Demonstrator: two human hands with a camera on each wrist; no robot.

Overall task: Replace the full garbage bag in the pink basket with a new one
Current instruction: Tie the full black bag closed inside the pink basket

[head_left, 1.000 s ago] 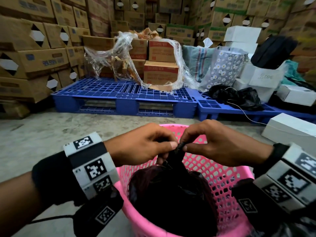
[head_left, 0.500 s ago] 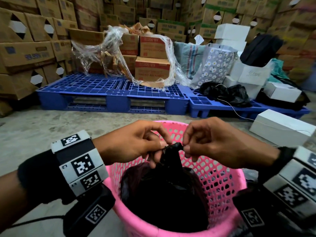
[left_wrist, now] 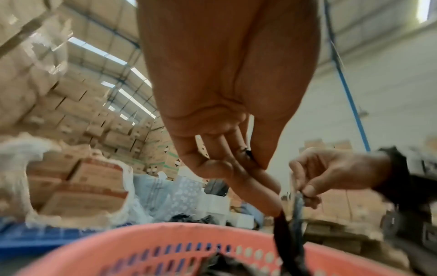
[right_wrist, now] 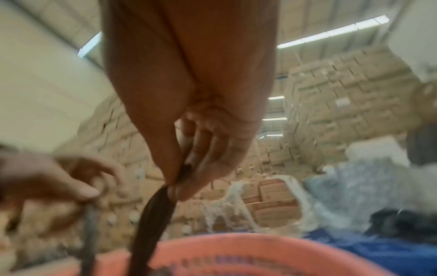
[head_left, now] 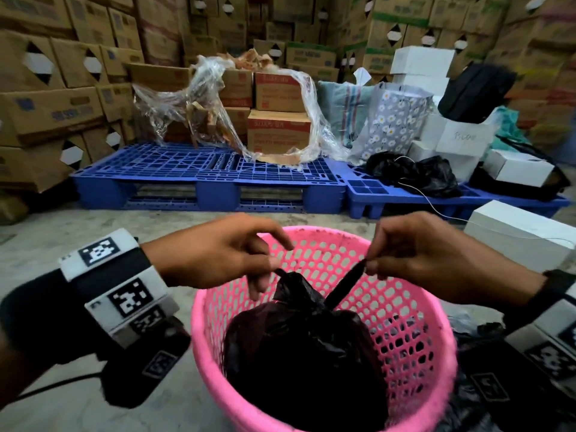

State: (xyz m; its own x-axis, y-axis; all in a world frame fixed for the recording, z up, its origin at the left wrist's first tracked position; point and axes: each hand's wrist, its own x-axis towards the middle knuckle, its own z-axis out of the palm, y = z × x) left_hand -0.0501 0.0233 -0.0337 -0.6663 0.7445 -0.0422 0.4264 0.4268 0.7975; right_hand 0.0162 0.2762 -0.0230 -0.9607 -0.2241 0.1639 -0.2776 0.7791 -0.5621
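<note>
A pink mesh basket (head_left: 414, 310) stands on the concrete floor and holds a full black garbage bag (head_left: 305, 347). Two twisted ends of the bag's top rise above it. My left hand (head_left: 265, 269) pinches the left end (head_left: 282, 275) between thumb and fingers. My right hand (head_left: 369, 268) pinches the right end (head_left: 346, 285), a thin dark strip pulled up and to the right. The left wrist view shows the left hand (left_wrist: 257, 164) with its strip (left_wrist: 281, 229) running down into the basket (left_wrist: 141, 246). The right wrist view shows the right hand (right_wrist: 179, 179) holding its strip (right_wrist: 151, 214).
Blue plastic pallets (head_left: 205, 173) lie beyond the basket with cartons (head_left: 279, 129) in torn plastic wrap. A white box (head_left: 517, 235) sits on the floor at right. Black bags (head_left: 417, 173) lie on the right pallet. More black plastic (head_left: 467, 400) lies right of the basket. Stacked cartons fill the background.
My hands were together at the bag's top a second ago. They have moved apart, each drawing one twisted end of the bag outward.
</note>
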